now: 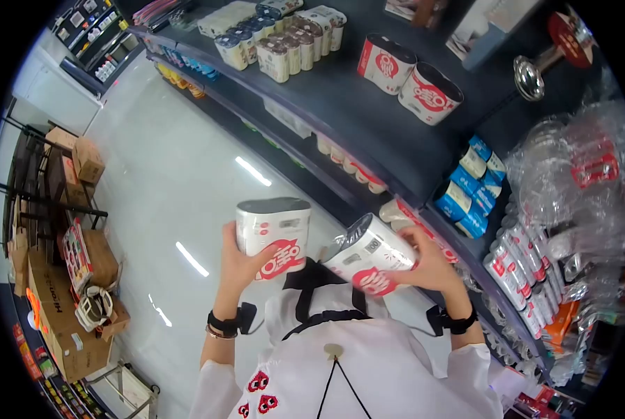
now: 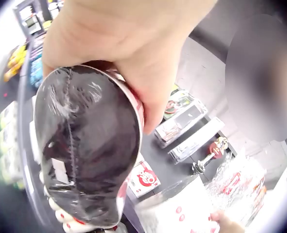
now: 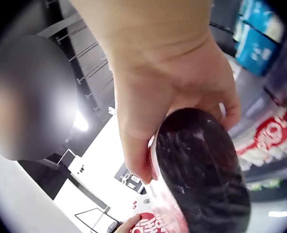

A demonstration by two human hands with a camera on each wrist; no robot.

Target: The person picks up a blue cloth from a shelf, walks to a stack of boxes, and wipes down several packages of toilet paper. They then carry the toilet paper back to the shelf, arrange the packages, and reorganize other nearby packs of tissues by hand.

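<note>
In the head view, my left hand (image 1: 237,264) grips a white oval pack (image 1: 270,227) with a red round logo, thumb across its front. Its dark, film-covered end (image 2: 87,145) fills much of the left wrist view. My right hand (image 1: 434,269) holds a second pack of the same kind (image 1: 378,244), tilted, by its right end. The right wrist view shows that pack's dark end (image 3: 201,170) beneath the fingers. Both packs are held in front of the body, a short gap apart. Fingers behind the packs are hidden.
Two matching packs (image 1: 431,94) stand on the dark shelf top (image 1: 340,119). Cup packs (image 1: 291,52), blue packs (image 1: 469,188) and clear plastic bags (image 1: 556,167) sit along it. Cardboard boxes (image 1: 68,314) fill a rack at left, across the pale floor (image 1: 152,160).
</note>
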